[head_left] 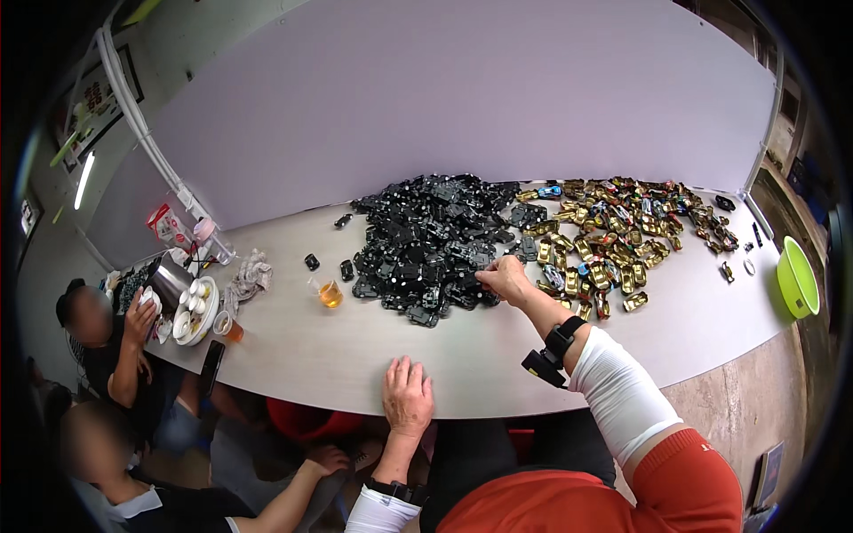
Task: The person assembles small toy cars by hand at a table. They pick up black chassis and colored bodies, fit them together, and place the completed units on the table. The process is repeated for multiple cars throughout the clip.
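Observation:
A large heap of black toy car parts (425, 233) covers the middle of the table. At the heap's right side my right hand (508, 280) reaches in, thumb and fingers pinched on a black piece; its exact shape is lost among the others. Right of that hand spreads a pile of gold toy cars (626, 240), with a few blue and red ones mixed in. My left hand (408, 395) rests flat at the table's front edge, fingers stretched out and holding nothing.
An amber drink in a clear cup (330, 293) stands left of the black heap. Farther left are a crumpled cloth (247, 277), a tray of small cups (197, 311) and a phone (211, 368). A green basin (797, 277) sits at the right edge. Two people sit on the left.

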Demonstrator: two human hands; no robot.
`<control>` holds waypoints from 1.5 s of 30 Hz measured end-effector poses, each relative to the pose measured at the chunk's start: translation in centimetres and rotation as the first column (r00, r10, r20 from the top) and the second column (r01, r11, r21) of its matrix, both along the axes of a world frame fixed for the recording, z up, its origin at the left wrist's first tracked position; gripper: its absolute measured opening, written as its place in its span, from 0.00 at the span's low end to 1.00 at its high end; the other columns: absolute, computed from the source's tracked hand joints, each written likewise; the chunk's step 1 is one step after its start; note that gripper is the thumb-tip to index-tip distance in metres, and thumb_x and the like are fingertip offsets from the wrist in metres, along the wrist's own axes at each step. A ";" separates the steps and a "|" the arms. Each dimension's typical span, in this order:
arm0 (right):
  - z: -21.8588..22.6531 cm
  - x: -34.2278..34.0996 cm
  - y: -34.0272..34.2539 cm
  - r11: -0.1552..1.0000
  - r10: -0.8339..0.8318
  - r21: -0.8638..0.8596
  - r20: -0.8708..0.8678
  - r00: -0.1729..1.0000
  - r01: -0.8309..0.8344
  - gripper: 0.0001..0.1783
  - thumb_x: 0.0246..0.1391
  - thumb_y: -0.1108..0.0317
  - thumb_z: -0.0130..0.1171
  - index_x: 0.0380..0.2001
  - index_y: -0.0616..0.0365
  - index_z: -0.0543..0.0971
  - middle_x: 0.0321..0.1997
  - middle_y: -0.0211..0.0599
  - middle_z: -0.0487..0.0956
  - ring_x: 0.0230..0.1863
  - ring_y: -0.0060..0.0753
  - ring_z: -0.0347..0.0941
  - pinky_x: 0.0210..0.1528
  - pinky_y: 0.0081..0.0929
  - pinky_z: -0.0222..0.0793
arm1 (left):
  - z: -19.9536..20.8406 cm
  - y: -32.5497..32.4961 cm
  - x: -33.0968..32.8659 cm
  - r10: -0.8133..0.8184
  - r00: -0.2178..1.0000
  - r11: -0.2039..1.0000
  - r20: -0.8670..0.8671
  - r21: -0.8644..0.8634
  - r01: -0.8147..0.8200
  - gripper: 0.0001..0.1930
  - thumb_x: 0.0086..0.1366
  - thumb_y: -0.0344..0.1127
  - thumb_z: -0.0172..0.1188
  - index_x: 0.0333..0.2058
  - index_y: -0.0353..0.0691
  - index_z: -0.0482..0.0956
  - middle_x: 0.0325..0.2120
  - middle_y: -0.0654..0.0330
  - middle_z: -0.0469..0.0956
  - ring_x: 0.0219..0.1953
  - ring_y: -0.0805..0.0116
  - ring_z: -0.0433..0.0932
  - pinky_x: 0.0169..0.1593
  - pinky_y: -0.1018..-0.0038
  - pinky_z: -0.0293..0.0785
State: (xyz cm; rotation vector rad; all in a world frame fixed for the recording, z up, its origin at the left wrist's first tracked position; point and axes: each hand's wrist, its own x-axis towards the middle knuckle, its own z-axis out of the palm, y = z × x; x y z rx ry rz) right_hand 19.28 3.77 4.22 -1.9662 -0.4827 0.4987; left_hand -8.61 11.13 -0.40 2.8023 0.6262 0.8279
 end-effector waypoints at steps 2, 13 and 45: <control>-0.5 0.6 -0.2 0.998 -0.014 0.056 -0.104 0.995 0.020 0.12 0.42 0.64 0.61 0.17 0.64 0.77 0.14 0.33 0.75 0.12 0.22 0.67 0.14 0.22 0.63 | -0.2 0.1 0.2 -0.013 1.000 1.000 0.022 -0.004 0.013 0.16 0.48 0.33 0.61 0.38 0.36 0.74 0.46 0.50 0.70 0.51 0.49 0.65 0.54 0.59 0.61; 2.7 -3.9 -7.1 0.923 0.035 0.254 0.692 0.721 -0.289 0.03 0.43 0.75 0.62 0.24 0.61 0.77 0.20 0.34 0.75 0.18 0.27 0.72 0.20 0.21 0.66 | 2.8 -2.3 6.5 0.181 0.868 -0.381 0.463 -0.780 0.496 0.17 0.57 0.34 0.60 0.42 0.30 0.72 0.37 0.52 0.75 0.37 0.62 0.74 0.41 0.72 0.72; -0.9 -2.1 -21.4 0.886 0.396 -0.457 0.669 0.629 -0.072 0.08 0.42 0.74 0.52 0.28 0.53 0.77 0.37 0.39 0.71 0.33 0.46 0.72 0.32 0.38 0.69 | -0.1 -8.2 9.0 0.142 0.762 -0.794 0.632 -0.387 0.469 0.19 0.54 0.29 0.61 0.46 0.39 0.70 0.41 0.53 0.74 0.39 0.64 0.75 0.39 0.72 0.75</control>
